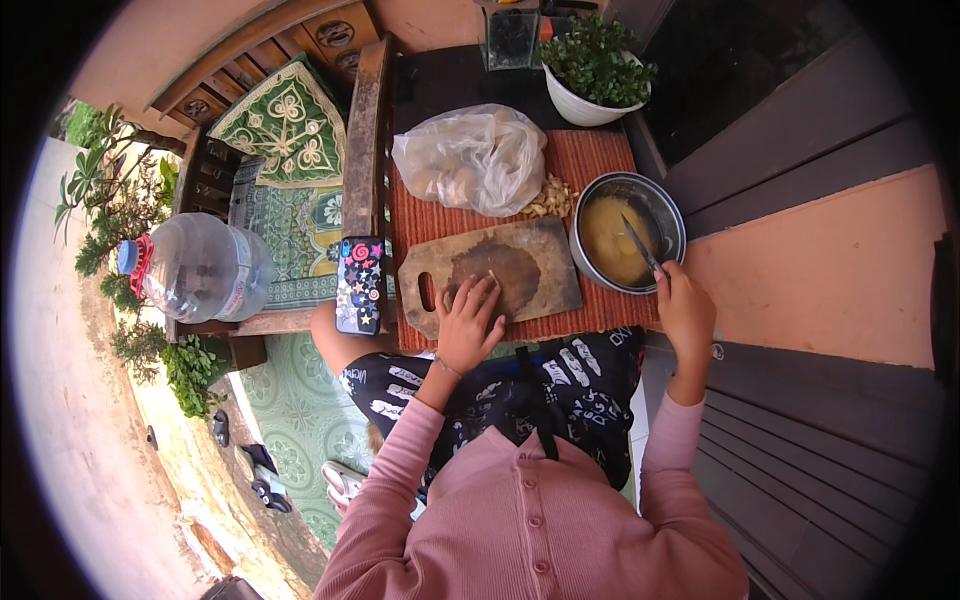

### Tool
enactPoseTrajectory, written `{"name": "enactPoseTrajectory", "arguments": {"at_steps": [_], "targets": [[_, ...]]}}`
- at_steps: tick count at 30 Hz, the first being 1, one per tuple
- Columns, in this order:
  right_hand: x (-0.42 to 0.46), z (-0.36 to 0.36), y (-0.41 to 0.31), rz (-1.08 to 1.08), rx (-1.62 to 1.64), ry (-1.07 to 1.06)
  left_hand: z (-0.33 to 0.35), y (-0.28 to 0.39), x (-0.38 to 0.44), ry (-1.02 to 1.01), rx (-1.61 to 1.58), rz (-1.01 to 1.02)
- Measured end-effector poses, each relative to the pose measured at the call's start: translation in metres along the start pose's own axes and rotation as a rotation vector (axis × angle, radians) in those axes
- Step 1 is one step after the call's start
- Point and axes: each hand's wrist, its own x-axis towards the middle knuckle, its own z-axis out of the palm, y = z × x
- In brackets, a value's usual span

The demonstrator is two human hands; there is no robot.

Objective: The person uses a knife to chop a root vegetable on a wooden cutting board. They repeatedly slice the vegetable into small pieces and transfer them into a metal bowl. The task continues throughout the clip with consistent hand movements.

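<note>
My right hand grips a knife, its blade angled over a metal pot. Cloudy yellowish liquid with pale pieces in it covers the pot's bottom. On a worn wooden cutting board rests my left hand, palm down with its fingers apart. A small pale sliver lies by its fingertips, on a dark damp patch of the board. Behind the board sits a translucent plastic bag of round brownish items, and beside it is a pile of pale peelings.
An orange-red woven mat lies under these things. A phone in a star-patterned case rests at the bench arm on the left. Further left lies a large water bottle. A potted plant and a glass container stand at the back.
</note>
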Motion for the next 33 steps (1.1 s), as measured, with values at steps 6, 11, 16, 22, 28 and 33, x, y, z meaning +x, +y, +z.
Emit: {"name": "enactPoseTrajectory", "arguments": {"at_steps": [6,11,16,22,28,33], "targets": [[-0.014,-0.010,-0.005,-0.032,0.259,0.057,-0.003,-0.001,0.001,-0.022,-0.006,0.006],[-0.032,-0.013,-0.031,-0.103,0.570,-0.139,-0.001,-0.001,0.001,0.000,0.020,0.015],[-0.043,0.021,-0.048,-0.213,0.494,-0.295,0.000,-0.001,0.003,-0.005,0.014,0.009],[-0.052,0.088,-0.063,-0.285,0.455,-0.350,0.002,-0.004,0.004,-0.015,0.041,-0.027],[-0.056,0.110,-0.075,-0.312,0.410,-0.332,0.003,-0.004,0.005,-0.009,0.064,-0.026],[-0.057,0.106,-0.083,-0.353,0.339,-0.274,0.004,-0.004,0.005,0.031,0.078,-0.028]]}}
